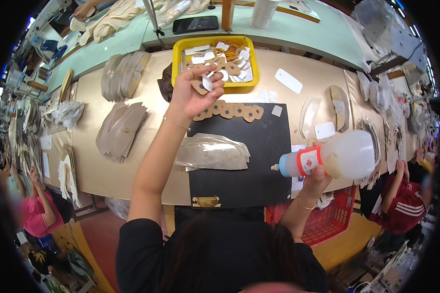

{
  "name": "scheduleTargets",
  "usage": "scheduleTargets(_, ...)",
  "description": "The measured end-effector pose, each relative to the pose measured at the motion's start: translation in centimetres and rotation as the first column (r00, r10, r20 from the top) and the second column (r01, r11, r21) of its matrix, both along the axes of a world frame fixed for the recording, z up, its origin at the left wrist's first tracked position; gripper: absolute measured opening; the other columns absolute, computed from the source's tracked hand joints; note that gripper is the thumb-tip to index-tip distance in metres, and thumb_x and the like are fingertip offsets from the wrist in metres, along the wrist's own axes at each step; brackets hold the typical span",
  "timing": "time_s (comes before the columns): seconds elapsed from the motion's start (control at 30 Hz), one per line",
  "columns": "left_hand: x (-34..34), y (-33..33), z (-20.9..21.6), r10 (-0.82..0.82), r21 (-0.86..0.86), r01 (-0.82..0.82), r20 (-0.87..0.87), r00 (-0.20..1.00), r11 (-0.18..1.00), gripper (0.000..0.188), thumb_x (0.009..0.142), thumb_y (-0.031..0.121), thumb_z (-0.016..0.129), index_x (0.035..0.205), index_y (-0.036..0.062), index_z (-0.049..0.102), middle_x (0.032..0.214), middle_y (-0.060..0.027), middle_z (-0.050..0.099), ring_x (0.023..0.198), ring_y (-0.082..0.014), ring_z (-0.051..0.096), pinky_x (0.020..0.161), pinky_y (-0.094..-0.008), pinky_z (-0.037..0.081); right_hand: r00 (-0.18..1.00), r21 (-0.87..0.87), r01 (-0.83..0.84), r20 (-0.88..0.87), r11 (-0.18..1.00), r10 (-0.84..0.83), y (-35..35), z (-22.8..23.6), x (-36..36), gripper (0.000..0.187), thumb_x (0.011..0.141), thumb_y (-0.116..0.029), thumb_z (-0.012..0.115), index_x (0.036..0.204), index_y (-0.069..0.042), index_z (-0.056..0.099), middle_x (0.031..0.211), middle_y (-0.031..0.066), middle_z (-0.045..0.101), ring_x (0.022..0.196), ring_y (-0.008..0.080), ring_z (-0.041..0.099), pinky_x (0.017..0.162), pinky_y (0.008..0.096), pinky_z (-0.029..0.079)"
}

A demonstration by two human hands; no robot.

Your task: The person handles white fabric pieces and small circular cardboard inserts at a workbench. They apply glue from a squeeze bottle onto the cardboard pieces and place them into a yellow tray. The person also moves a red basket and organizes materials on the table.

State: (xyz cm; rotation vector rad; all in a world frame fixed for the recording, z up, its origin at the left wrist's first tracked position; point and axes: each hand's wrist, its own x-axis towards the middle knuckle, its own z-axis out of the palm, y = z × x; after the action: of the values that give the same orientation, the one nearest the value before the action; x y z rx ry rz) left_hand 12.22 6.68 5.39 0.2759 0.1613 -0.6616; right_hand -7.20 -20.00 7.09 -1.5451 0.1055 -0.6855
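Observation:
My left hand (pixel 193 100) is raised in front of the yellow tray (pixel 255 80), fingers curled around a small brown cutout piece (pixel 198 87) and a white oval piece (pixel 207 82). In my right hand (pixel 316 183) a squeeze bottle (pixel 349 155) lies on its side, its blue cap and pale nozzle toward the left. A red band with a label wraps the bottle. Between my hands a black mat (pixel 266 183) carries a fanned stack of grey-beige curved panels (pixel 212 152). Along the mat's far edge runs a row of brown cutout pieces with dark dots (pixel 238 110).
Stacks of beige panels (pixel 121 132) stand at the left. White cards (pixel 288 81) and curved panels (pixel 340 108) lie to the right. Below the table's right edge is a red basket (pixel 335 219). A black phone (pixel 195 24) rests on the green shelf behind. Other people sit at both sides.

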Motion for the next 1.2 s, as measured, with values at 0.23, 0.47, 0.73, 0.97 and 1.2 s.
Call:
scheduleTargets(0.23,-4.7,-1.4,-0.3,-0.081,0.174,0.110,-0.166,0.983,0.979,0.041,0.076,0.010,0.049,0.116,0.0017,0.045,0.096,-0.0155,0.045,0.082,-0.0225,0.041,0.071,-0.0323,0.038,0.783,-0.446,-0.127,-0.594,0.886,-0.187,-5.6,4.3,-0.1,0.053,0.071,-0.043,0.073,0.098,0.001,0.064,0.090,0.0132,0.067,0.080,0.0225,0.065,0.072,0.0338,0.051)
scheduleTargets(0.47,-7.1,-1.5,-1.5,-0.158,0.186,0.166,-0.057,0.986,0.968,0.041,0.082,-0.008,0.044,0.123,-0.0049,0.044,0.099,-0.0151,0.054,0.089,-0.0216,0.054,0.081,-0.0297,0.048,0.468,-0.624,-0.434,-0.773,0.650,-0.429,-7.2,-0.5,0.7,0.058,0.064,-0.055,0.069,0.089,-0.003,0.066,0.083,0.0178,0.067,0.080,0.0319,0.065,0.069,0.0383,0.050)
scheduleTargets(0.73,-8.4,-2.3,-1.3,-0.153,0.154,0.150,0.011,0.988,0.977,0.049,0.084,-0.006,0.037,0.133,-0.0088,0.032,0.125,-0.0250,0.046,0.112,-0.0310,0.052,0.096,-0.0373,0.047,0.456,-0.603,-0.424,-0.787,0.676,-0.415,-6.8,-3.9,0.9,0.060,0.067,-0.049,0.073,0.103,-0.002,0.061,0.082,0.0175,0.065,0.077,0.0348,0.063,0.071,0.0407,0.049)
scheduleTargets(0.97,-9.6,-3.8,-1.4,-0.159,0.146,0.152,0.039,0.986,0.978,0.051,0.084,-0.004,0.036,0.134,-0.0091,0.030,0.130,-0.0243,0.042,0.116,-0.0306,0.050,0.098,-0.0370,0.046,0.834,-0.424,-0.188,-0.546,0.886,-0.084,-0.1,0.0,3.4,0.040,0.077,-0.027,0.073,0.106,-0.004,0.060,0.081,0.0042,0.059,0.065,0.0152,0.054,0.062,0.0274,0.046)
scheduleTargets(1.2,-10.9,-3.4,-1.3,-0.076,0.258,0.059,0.055,0.996,0.964,0.046,0.088,0.001,0.038,0.134,-0.0010,0.039,0.128,-0.0105,0.047,0.113,-0.0156,0.049,0.098,-0.0312,0.042,0.843,-0.303,-0.408,-0.487,0.862,0.228,9.3,0.3,5.8,0.030,0.080,-0.011,0.067,0.107,0.000,0.059,0.085,0.0103,0.064,0.063,0.0131,0.058,0.059,0.0254,0.048)
